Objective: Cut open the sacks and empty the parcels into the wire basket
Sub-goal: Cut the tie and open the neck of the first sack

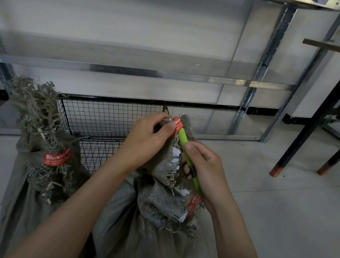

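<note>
Head view: your left hand (pixel 147 141) pinches the taped neck of the near sack (pixel 150 225); your right hand (pixel 205 169) grips the green cutter (pixel 183 139) against it, wire basket (pixel 104 117) behind.

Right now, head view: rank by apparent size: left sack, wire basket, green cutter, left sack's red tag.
1. left sack, nearest the camera
2. wire basket, partly hidden, so its order against the sack is unsure
3. green cutter, partly under the right hand
4. red tag
</note>
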